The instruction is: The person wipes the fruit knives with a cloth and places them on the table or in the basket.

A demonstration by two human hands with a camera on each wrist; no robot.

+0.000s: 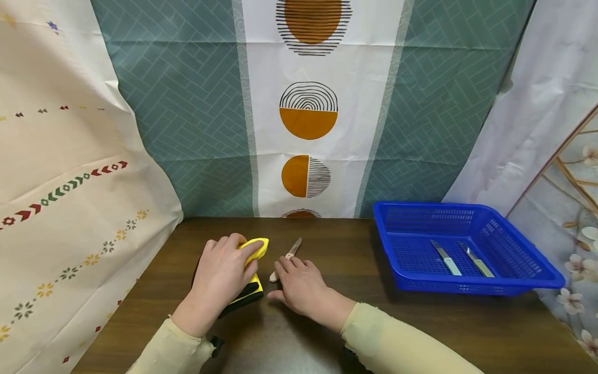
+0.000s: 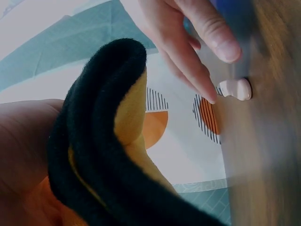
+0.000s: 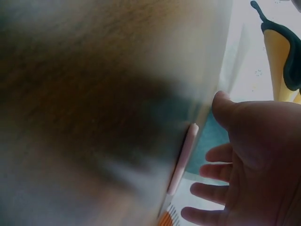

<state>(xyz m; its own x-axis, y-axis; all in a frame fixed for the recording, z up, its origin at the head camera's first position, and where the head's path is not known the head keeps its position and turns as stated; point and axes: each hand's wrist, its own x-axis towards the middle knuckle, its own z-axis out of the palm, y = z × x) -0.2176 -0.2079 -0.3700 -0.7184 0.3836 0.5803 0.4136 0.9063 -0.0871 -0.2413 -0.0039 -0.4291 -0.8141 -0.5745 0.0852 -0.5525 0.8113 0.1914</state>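
Head view: what am I cataloguing?

Left hand (image 1: 223,272): pinching yellow-and-black cloth (image 1: 258,252). Right hand (image 1: 302,285): holding fingers straight, just beside one knife (image 1: 289,255). I'm logging cloth and knife left of the blue basket (image 1: 476,287).

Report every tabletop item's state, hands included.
Yellow-black cloth: folded, held
Pink-handled knife: on table, blade bare
Mint-handled knife: lying flat, blade bare
Green-handled knife: lying flat, blade bare
Blue basket: upright, holding two knives
Left hand: gripping the cloth
Right hand: fingers spread, near pink-handled knife
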